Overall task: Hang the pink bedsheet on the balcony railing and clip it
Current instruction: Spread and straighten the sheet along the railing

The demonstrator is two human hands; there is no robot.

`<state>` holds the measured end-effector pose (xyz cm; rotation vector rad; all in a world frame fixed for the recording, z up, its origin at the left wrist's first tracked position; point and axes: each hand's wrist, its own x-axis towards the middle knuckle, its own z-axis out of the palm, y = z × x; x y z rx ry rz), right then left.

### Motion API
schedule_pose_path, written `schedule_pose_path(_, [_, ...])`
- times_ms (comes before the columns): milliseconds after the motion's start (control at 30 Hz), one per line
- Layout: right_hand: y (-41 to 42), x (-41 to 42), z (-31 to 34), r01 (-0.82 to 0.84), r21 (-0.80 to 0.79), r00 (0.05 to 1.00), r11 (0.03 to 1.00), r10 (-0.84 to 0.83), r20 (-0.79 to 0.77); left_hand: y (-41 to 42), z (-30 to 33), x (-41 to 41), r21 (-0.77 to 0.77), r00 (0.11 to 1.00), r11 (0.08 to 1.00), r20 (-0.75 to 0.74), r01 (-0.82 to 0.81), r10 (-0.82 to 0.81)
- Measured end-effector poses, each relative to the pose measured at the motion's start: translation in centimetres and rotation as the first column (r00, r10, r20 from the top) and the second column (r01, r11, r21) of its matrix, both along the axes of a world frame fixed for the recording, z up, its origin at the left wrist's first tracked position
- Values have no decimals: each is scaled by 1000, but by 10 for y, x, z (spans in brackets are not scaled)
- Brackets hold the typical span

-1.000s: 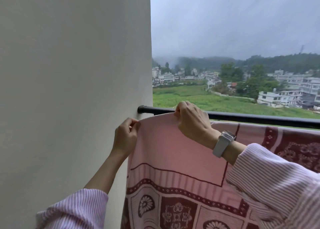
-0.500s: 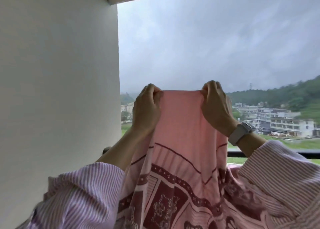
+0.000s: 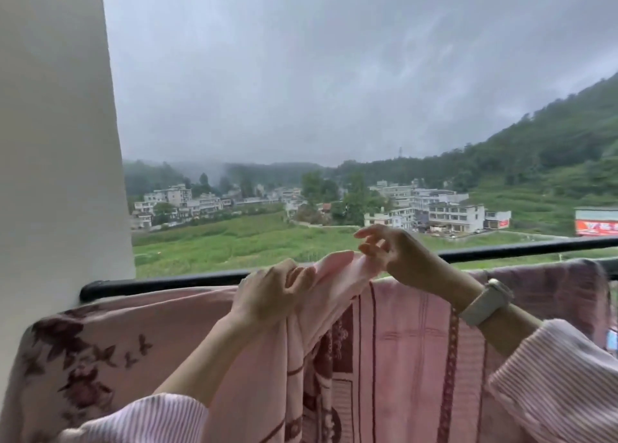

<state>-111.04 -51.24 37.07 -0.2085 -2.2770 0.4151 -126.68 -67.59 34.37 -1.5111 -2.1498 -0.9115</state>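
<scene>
While most of the pink bedsheet (image 3: 411, 352) already lies over the black railing (image 3: 160, 283), I have one bunched part of it lifted up in the middle. My left hand (image 3: 271, 295) has its fingers curled round that bunch and holds it just above the rail. My right hand (image 3: 391, 252) is beside it with the fingers spread and loose. The fingertips look like they touch the tip of the cloth, but I cannot tell if they pinch it. A watch (image 3: 485, 305) sits on that wrist.

To the left, near the white wall (image 3: 57, 141), a flowery cloth (image 3: 83, 349) hangs on the same rail.

I think the hanging is partly done. The lifted bunch has to go over the rail and be pulled flat. I see no clips anywhere, so the clipping is all left to do.
</scene>
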Motion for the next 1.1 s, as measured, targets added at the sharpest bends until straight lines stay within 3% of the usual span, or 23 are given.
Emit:
schedule_pose_path(67, [4, 13, -14, 26, 39, 995, 999, -30, 96, -1, -4, 2, -1, 999, 1000, -32, -14, 14])
schedule_pose_path(200, [10, 35, -32, 42, 122, 964, 992, -73, 255, 6, 0, 9, 50, 989, 988, 16, 149, -150])
schedule_pose_path(300, [14, 38, -49, 70, 155, 993, 985, -83, 79, 19, 0, 18, -6, 959, 960, -45, 281, -280])
schedule_pose_path(367, [14, 34, -56, 43, 42, 995, 998, -39, -88, 29, -3, 24, -52, 945, 957, -148, 286, -291])
schedule_pose_path(467, [13, 30, -55, 67, -121, 975, 990, -91, -203, 41, -6, 35, 138, 950, 953, -199, 271, -241])
schedule_pose_path(600, [29, 41, -40, 181, -51, 943, 982, -188, -274, 63, 4, 54, 289, 976, 938, -156, 189, -148])
schedule_pose_path(667, [51, 57, -28, 209, -97, 916, 973, -230, -330, 78, 17, 61, 358, 991, 928, -116, 102, -64])
schedule_pose_path(767, [112, 102, -7, 301, -262, 783, 917, -394, -481, 98, 34, 74, 394, 997, 918, -71, 52, -26])
schedule_pose_path(900, [198, 174, 15, 461, -379, 608, 803, -597, -524, 149, 40, 129, 329, 983, 928, -106, 177, -150])
schedule_pose_path(967, [223, 195, 22, 475, -360, 619, 803, -595, -512, 192, 42, 171, 231, 969, 944, -132, 235, -208])
schedule_pose_path(1033, [235, 207, 25, 469, -293, 676, 833, -552, -488, 234, 44, 208, 117, 975, 974, -132, 193, -178])
schedule_pose_path(1100, [245, 214, 27, 434, -237, 737, 869, -493, -462, 264, 42, 231, 128, 983, 982, -140, 137, -119])
